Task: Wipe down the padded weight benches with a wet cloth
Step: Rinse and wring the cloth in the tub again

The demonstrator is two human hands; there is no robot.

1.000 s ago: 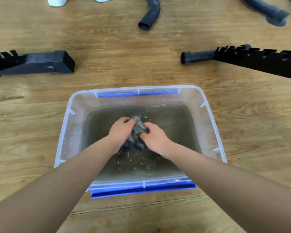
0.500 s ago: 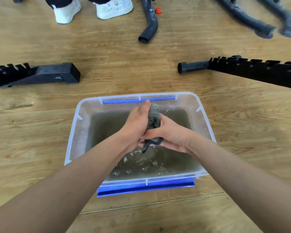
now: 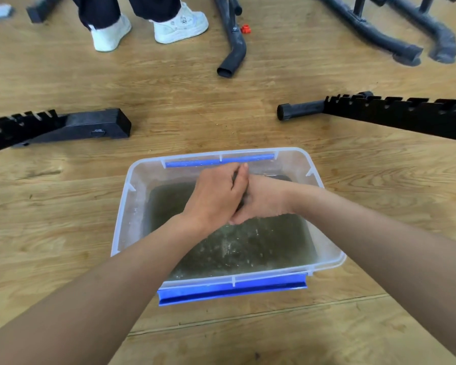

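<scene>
Both hands are working over the tub: left hand [image 3: 216, 196] and right hand [image 3: 263, 198] are pressing together, fingers curling tight round the cloth [image 3: 234, 177]. The cloth is showing only as a dark sliver between the palms; the rest is hidden. It is being held above the water [image 3: 261, 246], over the far half of the tub [image 3: 121, 212]. The tub is sitting on the floor [image 3: 63, 233]. It is clear plastic and rectangular with rounded corners and a ribbed rim, with a blue handle [image 3: 232, 289] on the near side and a matching blue bar [image 3: 219, 161] on the far side. The water is looking murky grey-green, with bubbles and ripples under the hands. The floor is light wood-grain plank, with a seam running just near of the tub. A black notched frame [image 3: 77, 126] with a blocky square end is lying to the left. A similar notched frame [image 3: 392, 111] ending in a round capped tube is lying to the right. Both are well apart from the tub. Far centre, a bent black tube leg [image 3: 233, 54] is resting on the floor with a small red knob [image 3: 245, 29] beside it. Far right, more curved black tubes [image 3: 379, 32] are showing. Far left, another person is standing in dark trousers and white shoes [image 3: 181, 23]. A small mark on the shoe side is too blurred to read.
</scene>
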